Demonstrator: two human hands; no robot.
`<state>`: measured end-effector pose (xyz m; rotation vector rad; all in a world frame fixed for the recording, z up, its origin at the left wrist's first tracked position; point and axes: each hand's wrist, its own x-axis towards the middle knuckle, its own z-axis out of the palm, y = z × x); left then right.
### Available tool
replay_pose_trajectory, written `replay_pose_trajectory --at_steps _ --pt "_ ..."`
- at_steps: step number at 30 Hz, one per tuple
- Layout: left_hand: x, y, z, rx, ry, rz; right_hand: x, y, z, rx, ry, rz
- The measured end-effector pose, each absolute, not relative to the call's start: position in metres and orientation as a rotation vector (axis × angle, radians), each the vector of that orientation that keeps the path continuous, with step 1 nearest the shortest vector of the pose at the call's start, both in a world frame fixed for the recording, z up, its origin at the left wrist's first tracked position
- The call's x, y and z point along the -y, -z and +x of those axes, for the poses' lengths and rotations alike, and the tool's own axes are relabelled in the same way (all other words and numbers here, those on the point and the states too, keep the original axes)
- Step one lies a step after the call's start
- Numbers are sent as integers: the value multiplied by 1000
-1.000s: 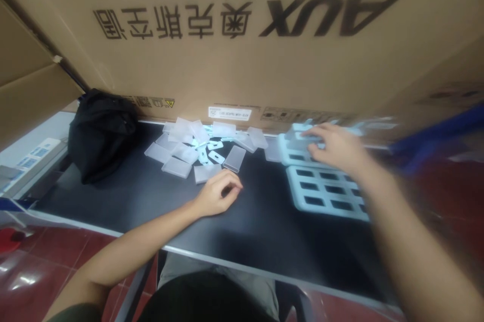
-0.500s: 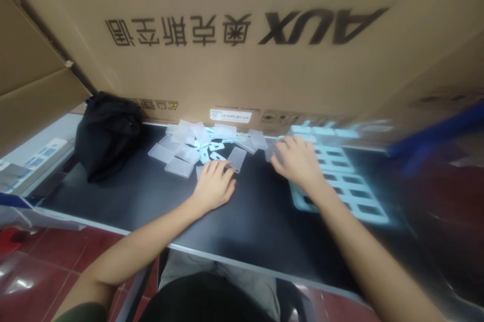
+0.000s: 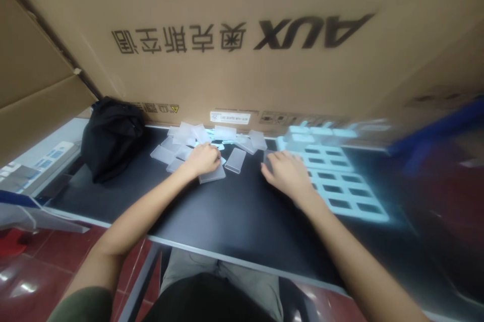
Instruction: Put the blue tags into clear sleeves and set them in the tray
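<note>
My left hand (image 3: pixel 204 158) is over the near side of a pile of clear plastic cases (image 3: pixel 162 154), its fingers curled down among small light-blue pieces. What its fingertips pinch is hidden. Just below that hand lies one flat case (image 3: pixel 213 175), and another clear case (image 3: pixel 235 160) lies apart to its right. My right hand (image 3: pixel 287 173) is closed on a translucent plastic case (image 3: pixel 267 156), held between thumb and fingers. It is beside the left edge of a light-blue tray (image 3: pixel 336 187) with rectangular openings and partly covers that edge.
Behind the black tabletop (image 3: pixel 227 216) stands a large cardboard box (image 3: pixel 212 75). A black cloth bundle (image 3: pixel 111 138) sits at the left, near white boxes (image 3: pixel 56 158). Light-blue blocks in clear cases (image 3: pixel 321 135) stand at the tray's far end. A blue bar (image 3: pixel 434 130) slants at right.
My left hand has moved left and away from me into the pile, its fingers curling. My right hand has shifted slightly left and nearer to me with the case.
</note>
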<state>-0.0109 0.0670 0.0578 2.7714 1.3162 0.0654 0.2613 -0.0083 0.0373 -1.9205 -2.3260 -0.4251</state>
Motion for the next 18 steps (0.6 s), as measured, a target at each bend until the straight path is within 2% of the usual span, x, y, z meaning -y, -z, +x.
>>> replay_pose_trajectory --at_steps 11,18 --pt "-119 -71 -11 -1122 167 2741 22 -38 249 2281 231 -2033" --pt "-120 -71 -4 -1009 40 2778 19 -43 243 2186 78 -2204"
